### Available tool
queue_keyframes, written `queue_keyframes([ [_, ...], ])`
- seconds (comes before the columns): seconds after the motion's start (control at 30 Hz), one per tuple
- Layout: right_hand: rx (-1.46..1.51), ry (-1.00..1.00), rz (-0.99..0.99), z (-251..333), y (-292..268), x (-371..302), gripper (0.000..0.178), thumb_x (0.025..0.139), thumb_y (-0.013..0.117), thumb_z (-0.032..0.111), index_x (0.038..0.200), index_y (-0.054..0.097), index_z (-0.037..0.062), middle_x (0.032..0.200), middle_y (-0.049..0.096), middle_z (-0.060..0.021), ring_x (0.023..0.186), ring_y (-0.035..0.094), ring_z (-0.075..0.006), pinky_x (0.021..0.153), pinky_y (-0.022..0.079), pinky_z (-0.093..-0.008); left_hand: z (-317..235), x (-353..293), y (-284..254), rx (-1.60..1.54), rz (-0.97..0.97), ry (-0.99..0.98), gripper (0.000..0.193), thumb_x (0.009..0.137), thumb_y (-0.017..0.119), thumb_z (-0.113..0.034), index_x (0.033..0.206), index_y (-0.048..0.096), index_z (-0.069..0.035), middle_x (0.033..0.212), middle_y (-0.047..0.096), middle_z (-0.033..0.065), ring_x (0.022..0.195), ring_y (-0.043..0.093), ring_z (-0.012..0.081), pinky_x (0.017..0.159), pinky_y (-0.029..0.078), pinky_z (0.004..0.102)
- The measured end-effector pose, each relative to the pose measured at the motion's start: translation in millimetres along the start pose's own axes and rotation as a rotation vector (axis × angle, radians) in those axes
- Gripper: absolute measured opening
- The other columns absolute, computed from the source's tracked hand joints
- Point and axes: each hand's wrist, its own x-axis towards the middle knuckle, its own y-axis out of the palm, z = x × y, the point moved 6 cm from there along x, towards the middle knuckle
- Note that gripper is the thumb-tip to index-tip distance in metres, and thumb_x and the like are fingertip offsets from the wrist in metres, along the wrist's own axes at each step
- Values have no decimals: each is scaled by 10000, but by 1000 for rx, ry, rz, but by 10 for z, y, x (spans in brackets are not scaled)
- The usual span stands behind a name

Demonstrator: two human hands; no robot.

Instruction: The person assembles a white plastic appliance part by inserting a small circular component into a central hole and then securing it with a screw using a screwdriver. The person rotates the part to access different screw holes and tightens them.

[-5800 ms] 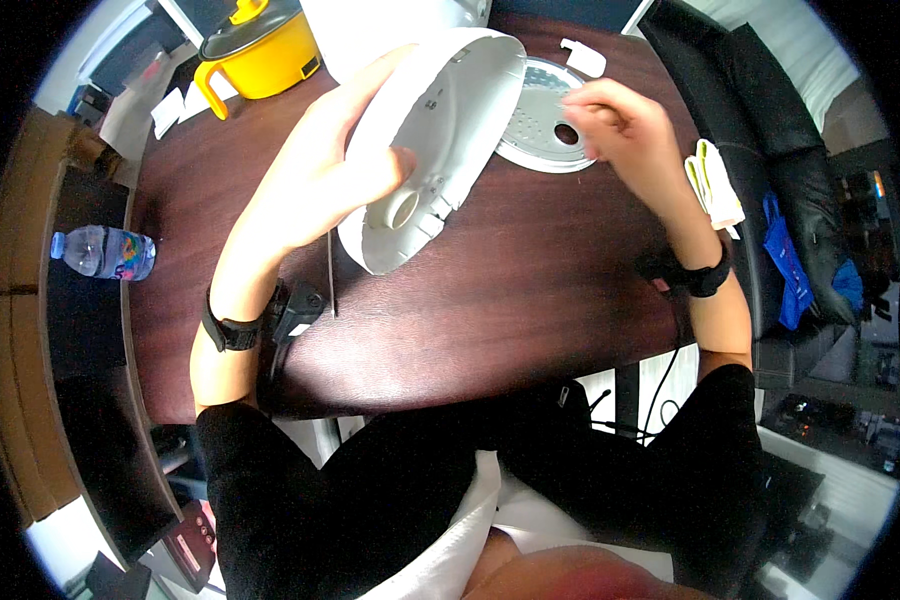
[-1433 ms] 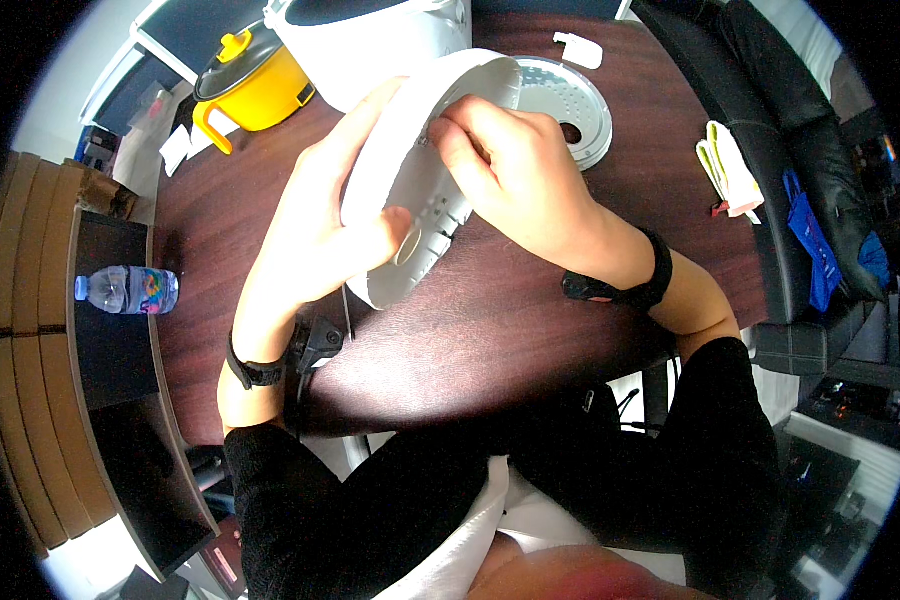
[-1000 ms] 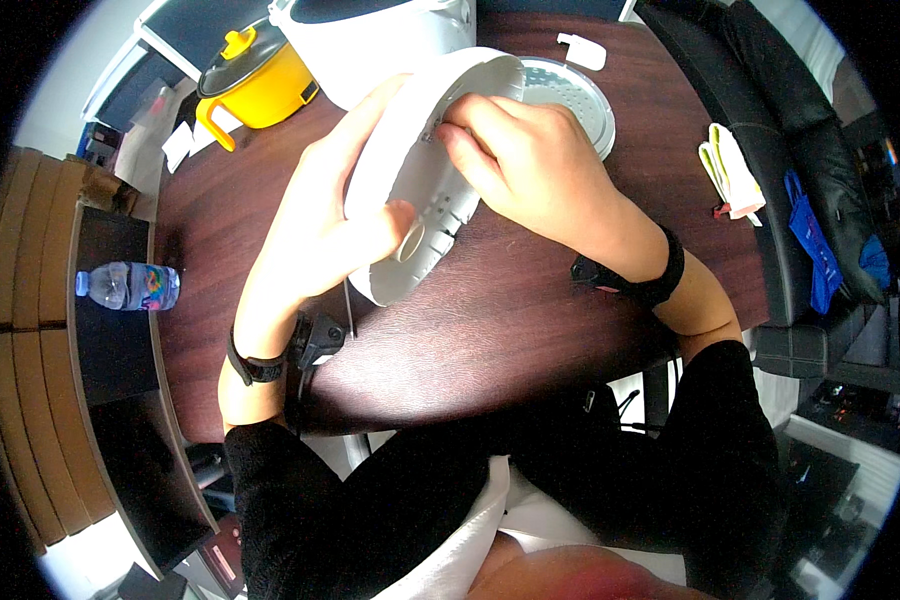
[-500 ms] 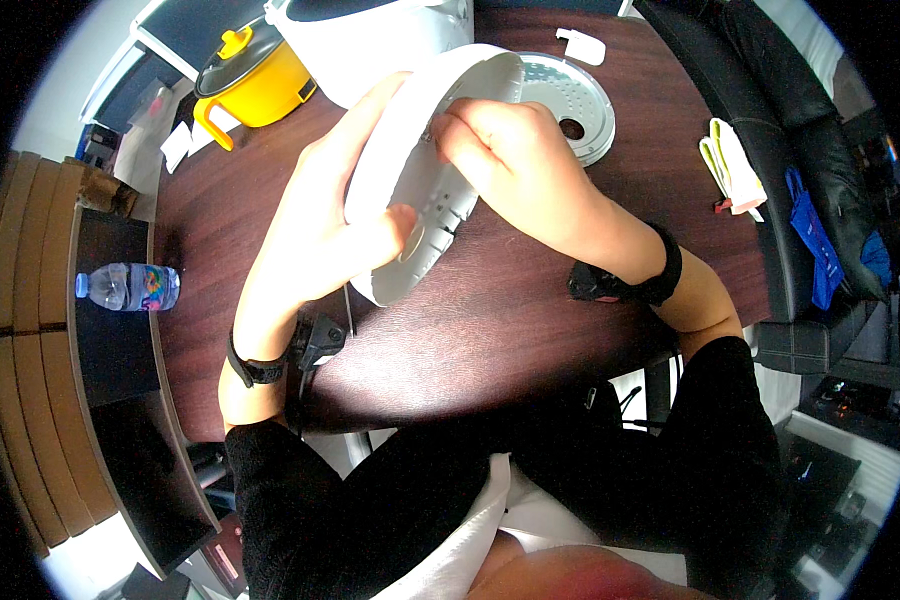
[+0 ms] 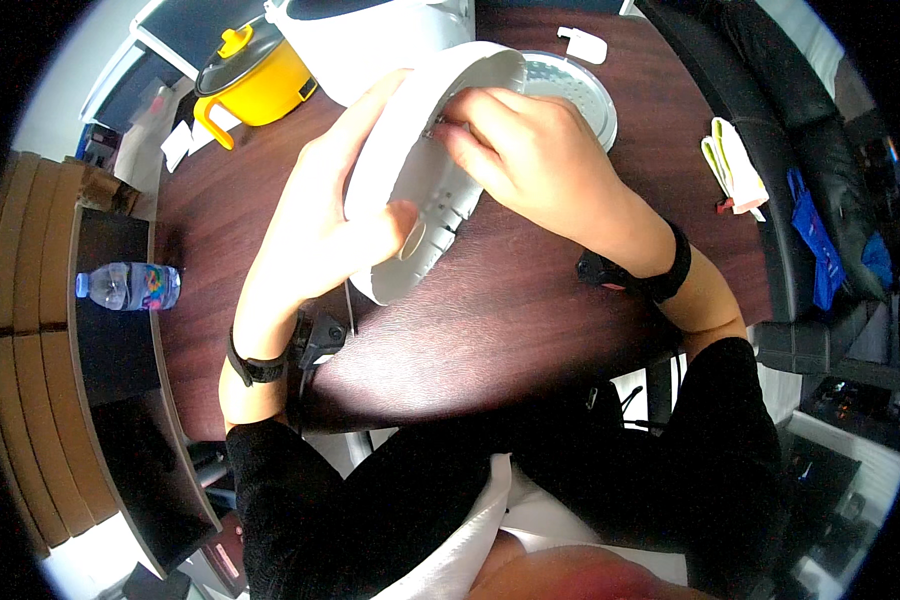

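Note:
My left hand (image 5: 315, 220) grips a white round plastic lid shell (image 5: 395, 160) by its side, with the thumb over the lower inner edge. The shell is tilted up over the table, and its hollow side, with slots and small holes along the wall, faces right. Inside the hollow, my right hand (image 5: 545, 160) is closed, thumb and fingertips drawn together at the inner face. Whatever those fingertips pinch is too small or hidden to make out. Behind the right hand lies a pale grey round plate with small holes (image 5: 595, 100), partly covered from view.
A large white appliance body (image 5: 380, 40) stands at the back, beside a yellow pot (image 5: 260, 95) with a dark lid. A small white plastic piece (image 5: 585, 46) and a folded cloth (image 5: 735, 170) lie to the right. A water bottle (image 5: 130, 287) is at the left.
My right hand has turned and shifted slightly right and down at the wrist, its fingertips still inside the shell. The left hand and the shell have hardly moved.

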Motion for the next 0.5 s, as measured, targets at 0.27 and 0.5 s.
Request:
queue_keyframes([
  [0.27,248,116,-27,5,85,-6,100,853,565,107,874,579,11,658,584,-137,568,603,-285,510,474,-365,-24,-22,0,70,22,47,763,599,579,-208,1313,408,2,1067,571,178,974,564,238,876,431,324],
  [0.5,1086,799,75,-61,301,-220,229,954,472,204,802,515,38,516,388,31,419,372,-69,389,314,-242,-94,-17,19,23,148,119,702,639,616,-302,1247,443,1,1080,580,164,958,583,252,848,449,356],
])
